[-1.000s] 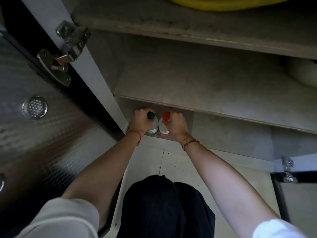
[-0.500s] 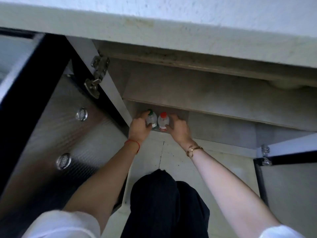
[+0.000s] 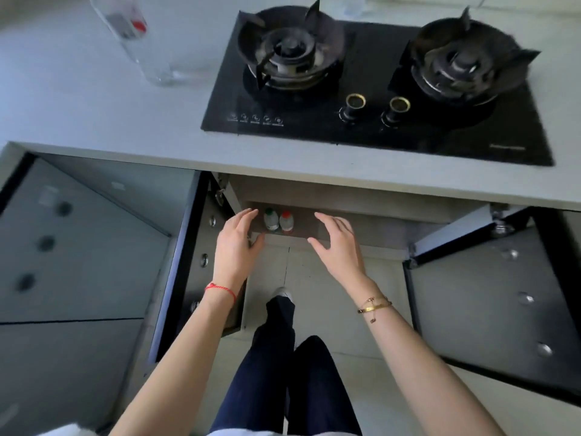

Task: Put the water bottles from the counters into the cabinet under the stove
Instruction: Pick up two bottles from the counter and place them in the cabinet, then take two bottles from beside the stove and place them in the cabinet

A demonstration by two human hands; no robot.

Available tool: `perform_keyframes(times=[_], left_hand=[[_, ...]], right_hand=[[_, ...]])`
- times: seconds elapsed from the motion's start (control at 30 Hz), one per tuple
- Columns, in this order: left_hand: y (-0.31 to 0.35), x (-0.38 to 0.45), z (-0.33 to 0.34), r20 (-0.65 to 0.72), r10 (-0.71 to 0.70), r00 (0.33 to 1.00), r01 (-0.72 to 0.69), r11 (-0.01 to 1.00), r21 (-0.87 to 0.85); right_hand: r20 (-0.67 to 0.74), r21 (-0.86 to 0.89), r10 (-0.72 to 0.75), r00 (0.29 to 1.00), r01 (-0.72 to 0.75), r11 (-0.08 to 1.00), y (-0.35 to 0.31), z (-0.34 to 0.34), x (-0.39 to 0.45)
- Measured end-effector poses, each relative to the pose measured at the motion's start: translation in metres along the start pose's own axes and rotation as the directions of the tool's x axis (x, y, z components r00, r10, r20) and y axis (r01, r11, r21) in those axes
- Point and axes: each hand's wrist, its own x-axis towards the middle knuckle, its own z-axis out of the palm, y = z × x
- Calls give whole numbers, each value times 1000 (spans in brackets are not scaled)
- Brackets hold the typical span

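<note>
Both hands, left (image 3: pixel 237 243) and right (image 3: pixel 338 243), hang empty with fingers spread before the cabinet (image 3: pixel 361 223), where two bottles (image 3: pixel 279 220) stand at its front edge; a careless door could topple them; another bottle (image 3: pixel 135 36) waits on the counter (image 3: pixel 94 99)

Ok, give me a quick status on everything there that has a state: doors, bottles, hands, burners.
Left cabinet door: open.
Right cabinet door: open.
Green-capped bottle: upright in cabinet, capped.
Red-capped bottle: upright beside it, capped.
Counter bottle: not yet stowed.
Left hand: open, empty.
Right hand: open, empty.
Burners: no flame visible.
</note>
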Motion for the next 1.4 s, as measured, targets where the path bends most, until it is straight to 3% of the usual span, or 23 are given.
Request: perform_keyframes(times=[0.33,0.7,1.03,1.4], left_hand=[[98,-84,-151,-106,116,988,-111,993,49],[136,-107,-210,-177,109,978,-101,993,57],[131,-46,-240,-293,36,955,-39,999,-4],[100,129,-287,-422,13,907,9,999,50]], right_hand=[[-124,-36,-114,986,110,993,-94,-136,-96],[-141,-35,-167,976,164,986,-131,-186,-113],[-149,-65,-248,957,241,968,-163,-197,-24],[-150,-61,-353,923,348,936,-229,-194,162]])
